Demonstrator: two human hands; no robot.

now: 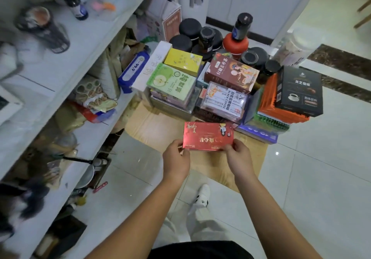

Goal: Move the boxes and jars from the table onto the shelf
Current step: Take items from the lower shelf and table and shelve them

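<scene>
A white-tiled floor is shown, with a crowded white shelf point(60, 74) along the left of the frame and a low wooden table point(156, 126) at centre, stacked with dark-lidded jars point(189, 26). Below centre, a red box point(207, 138) is gripped at its near corners by the left hand point(176, 158) and the right hand point(239, 158), fingers curled on it. Pick-up is judged in hand; a leftward carry to a free shelf spot is called for.

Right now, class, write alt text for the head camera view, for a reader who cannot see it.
Two hands hold a red box by its near corners, left hand at the left, right hand at the right, over a wooden table. Behind it, stacked boxes and dark-lidded jars crowd the table; white shelves line the left.
</scene>
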